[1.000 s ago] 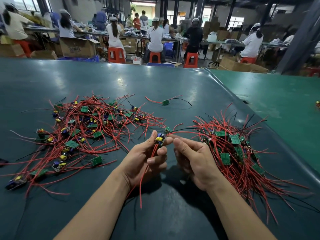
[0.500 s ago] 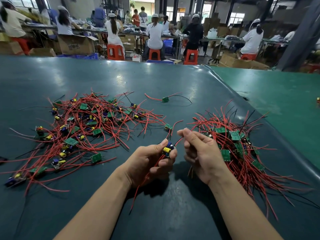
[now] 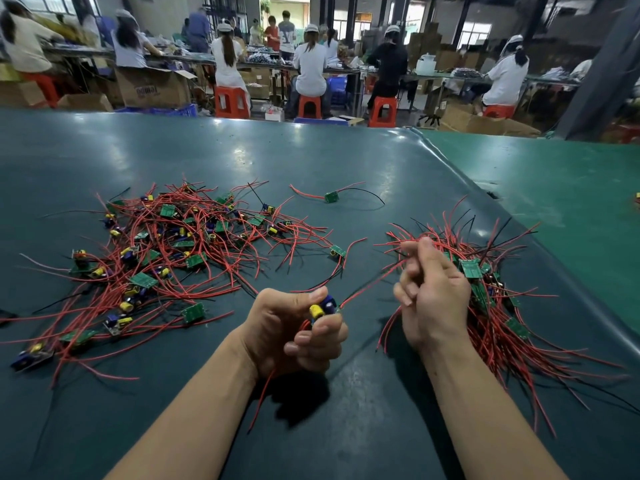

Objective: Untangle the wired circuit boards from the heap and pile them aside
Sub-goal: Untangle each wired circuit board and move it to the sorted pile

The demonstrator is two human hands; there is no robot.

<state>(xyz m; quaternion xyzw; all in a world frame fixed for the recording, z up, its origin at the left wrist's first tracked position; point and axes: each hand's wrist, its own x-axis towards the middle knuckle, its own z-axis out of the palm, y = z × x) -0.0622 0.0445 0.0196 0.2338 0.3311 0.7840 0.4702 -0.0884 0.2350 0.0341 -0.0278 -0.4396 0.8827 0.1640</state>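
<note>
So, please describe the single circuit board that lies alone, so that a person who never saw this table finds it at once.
Start from the dark green table and find the big tangled heap on its left side. Look past the heap's far right edge, toward the orange stools: the lone circuit board lies there. Unlike its neighbours it touches no other board, with one red wire running left and one black wire curving right.

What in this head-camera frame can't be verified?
- Green underside of the small wired circuit board: hidden by the curled left hand.
- Where the thin red wire ends: hidden inside the right hand.
- Board count in the right-side pile of red-wired green boards: overlapping wires, hand covers part.
</note>
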